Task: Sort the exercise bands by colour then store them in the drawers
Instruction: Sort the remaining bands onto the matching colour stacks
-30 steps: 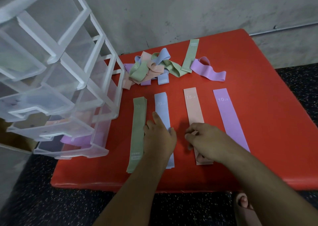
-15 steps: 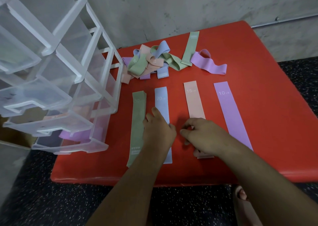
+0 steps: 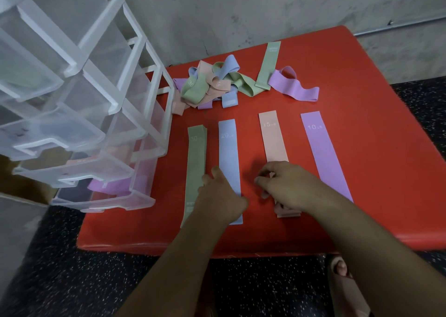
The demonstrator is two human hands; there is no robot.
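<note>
Four exercise bands lie flat in a row on the red table (image 3: 376, 133): green (image 3: 196, 157), blue (image 3: 228, 148), pink (image 3: 272, 138) and purple (image 3: 321, 148). The green one looks like a small stack. My left hand (image 3: 220, 197) rests flat across the near part of the blue band, its fingers touching the green band's edge. My right hand (image 3: 288, 187) covers the pink band's near half, with curled fingers pinching its left edge. A tangled pile of mixed-colour bands (image 3: 212, 85) sits at the back.
A clear plastic drawer unit (image 3: 84, 99) stands on the table's left with several drawers pulled out; the bottom one holds purple bands (image 3: 108, 186). A loose green band (image 3: 269, 63) and a purple band (image 3: 292, 85) lie beside the pile. A sandalled foot (image 3: 342, 275) is below the table's front edge.
My right hand has drawn slightly left along the pink band, its fingertips lifting its edge. My left hand stays on the blue band. The view has shifted a little.
</note>
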